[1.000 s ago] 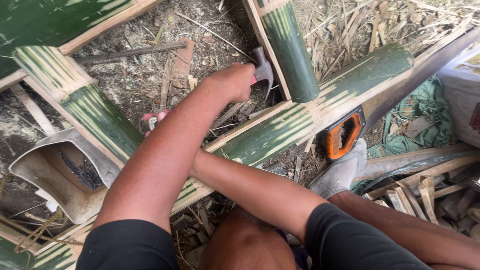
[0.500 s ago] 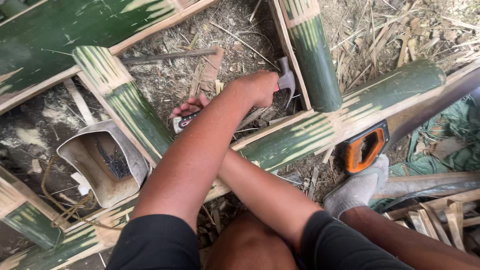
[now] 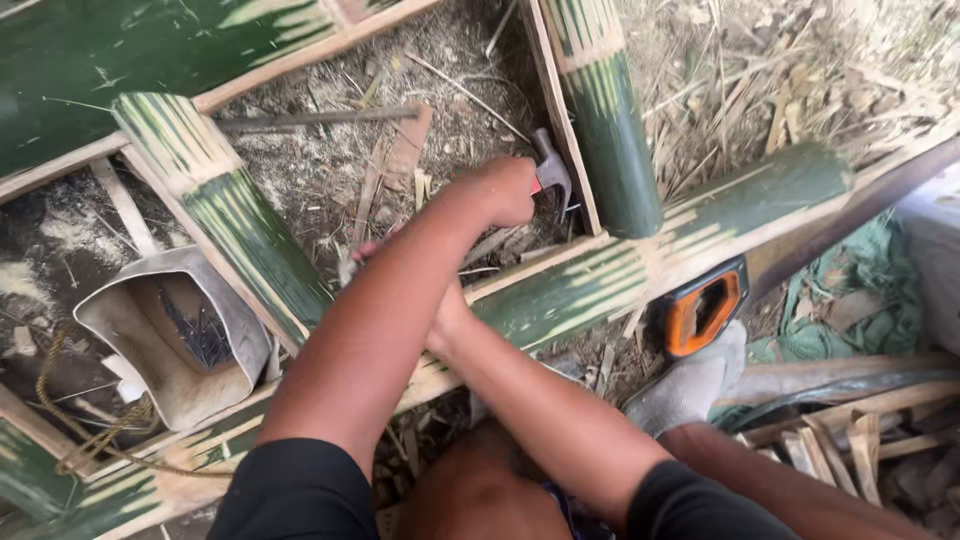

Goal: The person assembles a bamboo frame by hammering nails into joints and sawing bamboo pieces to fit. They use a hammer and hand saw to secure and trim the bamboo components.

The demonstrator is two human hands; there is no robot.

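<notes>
Looking down: knee at 6 o'clock, two bare forearms crossing above it. Shoe at 4 o'clock, just below an orange-handled saw that sits under a long bamboo pole running 8 to 2 o'clock. Right hand mostly hidden under the left forearm near centre; only fingertips show beside the pole, so grip cannot be told. Grey container at 9 o'clock holds dark nails, rope beside it. Left hand just above centre, fist wrapped tight around the hammer handle; hammer head at 1 o'clock of the fist, touching the edge of an upright bamboo piece. Another bamboo piece slants at 10 o'clock. Dirt and dry straw at 1 o'clock.
</notes>
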